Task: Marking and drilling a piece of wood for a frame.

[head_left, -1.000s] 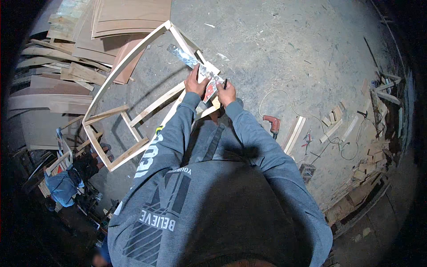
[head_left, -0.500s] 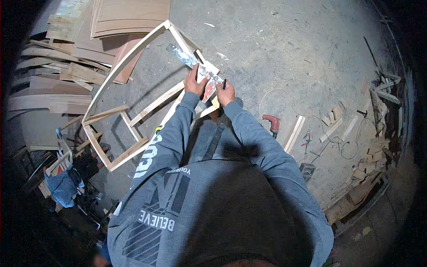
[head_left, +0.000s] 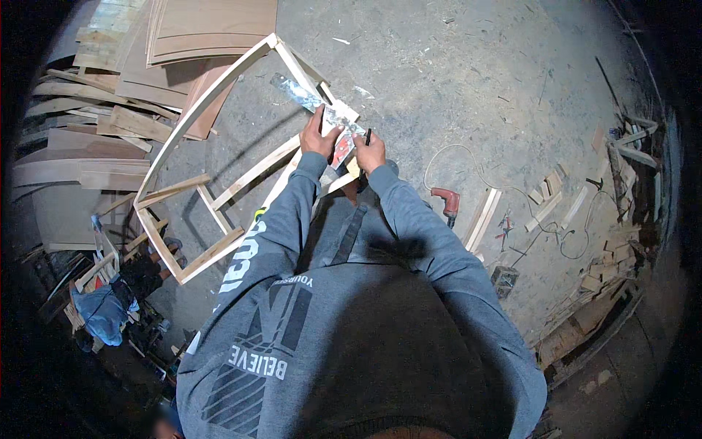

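Note:
A flat printed piece (head_left: 338, 115) with picture patterns, pale with some red and blue, lies over members of a wooden frame (head_left: 256, 172). My left hand (head_left: 317, 139) grips its left side, thumb on top and fingers along the edge. My right hand (head_left: 371, 154) is closed round a slim black pen-like tool (head_left: 368, 137), upright at the piece's right edge. Whether its fingers also pinch the sheet is hard to tell. A bluish printed strip (head_left: 296, 91) reaches from the piece toward the frame's upper corner. The frame has one long curved rail and several straight bars.
Right of me a red power drill (head_left: 447, 201) with a pale cord lies on the concrete floor, near two long battens (head_left: 483, 219), pliers (head_left: 504, 228) and wood offcuts (head_left: 545, 210). Curved plywood sheets (head_left: 212, 29) are stacked far left. Blue cloth (head_left: 102, 314) lies among dark clutter lower left.

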A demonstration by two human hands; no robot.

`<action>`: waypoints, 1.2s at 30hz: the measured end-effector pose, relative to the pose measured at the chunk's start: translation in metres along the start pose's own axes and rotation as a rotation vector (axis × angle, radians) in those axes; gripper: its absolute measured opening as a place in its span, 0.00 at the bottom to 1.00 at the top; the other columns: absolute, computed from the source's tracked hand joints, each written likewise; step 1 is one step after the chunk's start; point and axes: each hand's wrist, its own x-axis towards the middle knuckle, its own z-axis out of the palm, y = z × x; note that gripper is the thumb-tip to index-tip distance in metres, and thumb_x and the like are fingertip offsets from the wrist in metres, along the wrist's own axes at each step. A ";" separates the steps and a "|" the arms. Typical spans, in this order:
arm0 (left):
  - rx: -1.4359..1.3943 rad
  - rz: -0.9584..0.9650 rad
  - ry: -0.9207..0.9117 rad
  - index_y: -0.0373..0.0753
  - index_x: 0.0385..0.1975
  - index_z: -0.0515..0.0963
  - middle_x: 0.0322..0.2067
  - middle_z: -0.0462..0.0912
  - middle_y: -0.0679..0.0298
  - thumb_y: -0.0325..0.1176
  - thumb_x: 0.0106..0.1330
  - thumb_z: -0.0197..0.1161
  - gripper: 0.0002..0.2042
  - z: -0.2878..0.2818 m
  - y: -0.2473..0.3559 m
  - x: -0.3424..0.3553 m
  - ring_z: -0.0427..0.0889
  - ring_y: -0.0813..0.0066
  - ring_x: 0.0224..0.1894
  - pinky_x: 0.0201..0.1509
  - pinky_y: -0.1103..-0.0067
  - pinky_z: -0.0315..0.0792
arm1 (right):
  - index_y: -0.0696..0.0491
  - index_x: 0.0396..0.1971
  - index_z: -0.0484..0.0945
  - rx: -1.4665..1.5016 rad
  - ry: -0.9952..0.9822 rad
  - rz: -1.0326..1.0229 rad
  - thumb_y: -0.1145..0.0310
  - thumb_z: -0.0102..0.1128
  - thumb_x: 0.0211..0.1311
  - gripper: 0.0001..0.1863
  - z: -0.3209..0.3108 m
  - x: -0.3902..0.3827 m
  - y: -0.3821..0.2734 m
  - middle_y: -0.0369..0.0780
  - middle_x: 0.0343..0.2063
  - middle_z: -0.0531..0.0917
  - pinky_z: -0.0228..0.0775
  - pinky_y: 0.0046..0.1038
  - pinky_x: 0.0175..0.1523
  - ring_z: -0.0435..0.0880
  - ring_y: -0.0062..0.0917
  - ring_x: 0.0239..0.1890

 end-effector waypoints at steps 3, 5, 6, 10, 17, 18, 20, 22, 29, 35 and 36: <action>0.062 -0.019 0.007 0.47 0.72 0.67 0.66 0.75 0.49 0.44 0.58 0.76 0.40 0.000 0.001 -0.001 0.76 0.53 0.67 0.70 0.67 0.69 | 0.59 0.48 0.84 0.016 0.006 -0.009 0.66 0.65 0.66 0.15 -0.001 -0.002 -0.004 0.47 0.39 0.90 0.77 0.35 0.50 0.88 0.33 0.41; 0.028 0.002 0.026 0.47 0.72 0.68 0.65 0.76 0.49 0.46 0.58 0.76 0.40 0.001 0.000 -0.001 0.77 0.53 0.66 0.70 0.67 0.69 | 0.58 0.48 0.84 0.038 -0.011 0.007 0.65 0.65 0.67 0.15 -0.002 -0.003 -0.006 0.46 0.38 0.90 0.77 0.34 0.50 0.88 0.31 0.40; 0.008 -0.002 0.026 0.47 0.72 0.68 0.64 0.77 0.48 0.46 0.58 0.76 0.40 0.001 0.000 -0.001 0.77 0.53 0.66 0.70 0.67 0.70 | 0.58 0.48 0.84 0.020 0.000 -0.022 0.65 0.65 0.67 0.15 -0.002 -0.004 -0.005 0.46 0.38 0.90 0.77 0.34 0.49 0.88 0.31 0.40; 0.062 0.013 0.041 0.47 0.71 0.69 0.62 0.78 0.48 0.47 0.58 0.76 0.40 0.002 -0.001 -0.001 0.79 0.52 0.64 0.67 0.66 0.72 | 0.59 0.47 0.84 -0.019 -0.003 -0.011 0.62 0.66 0.66 0.17 -0.001 -0.003 -0.001 0.47 0.36 0.90 0.77 0.35 0.48 0.88 0.32 0.39; 0.090 0.004 0.016 0.48 0.72 0.68 0.61 0.79 0.51 0.49 0.57 0.75 0.41 0.000 0.001 -0.001 0.77 0.51 0.63 0.67 0.62 0.68 | 0.59 0.43 0.85 -0.396 -0.017 -0.051 0.55 0.64 0.66 0.21 -0.037 0.005 -0.030 0.54 0.33 0.87 0.77 0.42 0.48 0.88 0.48 0.40; 0.076 -0.025 -0.007 0.49 0.72 0.67 0.61 0.79 0.53 0.51 0.57 0.74 0.41 0.000 0.002 -0.001 0.76 0.52 0.64 0.68 0.61 0.65 | 0.60 0.40 0.85 -0.482 0.038 -0.164 0.55 0.60 0.69 0.20 -0.047 0.004 -0.042 0.54 0.33 0.86 0.77 0.42 0.47 0.86 0.52 0.39; 0.086 -0.029 -0.005 0.48 0.72 0.67 0.60 0.80 0.53 0.50 0.58 0.74 0.41 0.000 0.003 -0.002 0.77 0.52 0.63 0.68 0.61 0.66 | 0.59 0.36 0.86 -0.498 0.168 -0.424 0.55 0.57 0.73 0.20 -0.058 0.009 -0.071 0.52 0.31 0.87 0.76 0.40 0.43 0.86 0.49 0.36; 0.098 -0.055 -0.012 0.48 0.72 0.68 0.59 0.80 0.53 0.49 0.58 0.74 0.40 -0.001 0.004 -0.002 0.78 0.51 0.61 0.67 0.62 0.68 | 0.59 0.35 0.86 -0.506 0.211 -0.607 0.56 0.56 0.74 0.20 -0.065 0.011 -0.099 0.51 0.30 0.87 0.76 0.38 0.41 0.87 0.46 0.34; 0.109 0.006 0.052 0.44 0.70 0.70 0.60 0.80 0.51 0.48 0.57 0.76 0.40 -0.001 0.008 -0.004 0.78 0.52 0.61 0.69 0.63 0.67 | 0.57 0.42 0.87 -0.368 -0.119 -0.526 0.65 0.63 0.70 0.11 -0.042 0.018 -0.146 0.49 0.42 0.88 0.78 0.33 0.48 0.89 0.38 0.44; 0.110 0.041 0.074 0.45 0.71 0.69 0.58 0.81 0.51 0.46 0.57 0.76 0.39 0.001 0.002 -0.004 0.78 0.51 0.61 0.67 0.63 0.70 | 0.54 0.45 0.86 -0.516 -0.224 -0.667 0.64 0.63 0.68 0.12 -0.020 0.022 -0.133 0.48 0.42 0.88 0.78 0.40 0.51 0.87 0.46 0.45; 0.127 0.051 0.084 0.46 0.71 0.69 0.58 0.81 0.51 0.45 0.57 0.76 0.39 0.001 0.001 -0.004 0.79 0.50 0.60 0.66 0.63 0.70 | 0.54 0.45 0.86 -0.509 -0.247 -0.647 0.64 0.63 0.68 0.12 -0.019 0.022 -0.131 0.48 0.42 0.87 0.78 0.41 0.51 0.86 0.47 0.45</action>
